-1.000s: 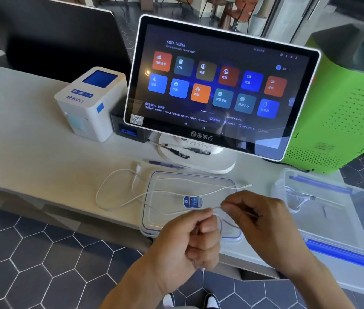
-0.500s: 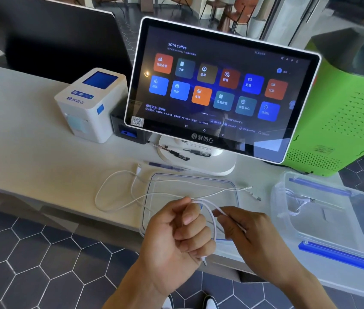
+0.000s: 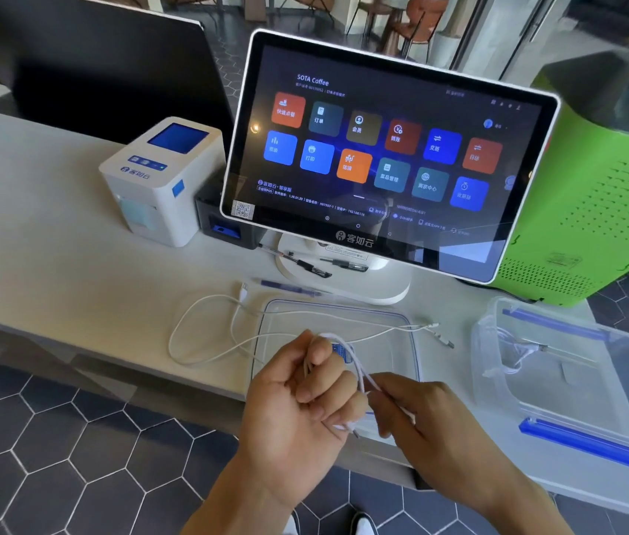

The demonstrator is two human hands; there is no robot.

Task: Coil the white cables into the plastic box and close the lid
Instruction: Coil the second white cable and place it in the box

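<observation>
A thin white cable (image 3: 205, 303) lies in loose loops on the counter and across the clear lid (image 3: 394, 341), which sits flat in front of the screen. My left hand (image 3: 305, 395) is curled into a fist and grips a coiled stretch of that cable above the lid's near edge. My right hand (image 3: 425, 415) pinches the cable just beside the left fist. The clear plastic box (image 3: 575, 403) with blue clips stands open at the right, with another white cable (image 3: 513, 351) inside it.
A tilted touchscreen terminal (image 3: 386, 148) stands behind the lid on a white base with pens by it. A white label printer (image 3: 162, 179) is at the left. A green machine (image 3: 594, 210) is at the right. The counter's front edge runs under my hands.
My right hand has drawn in from the right to meet the left fist. A loop of cable now runs over the left fingers, and less slack lies across the lid.
</observation>
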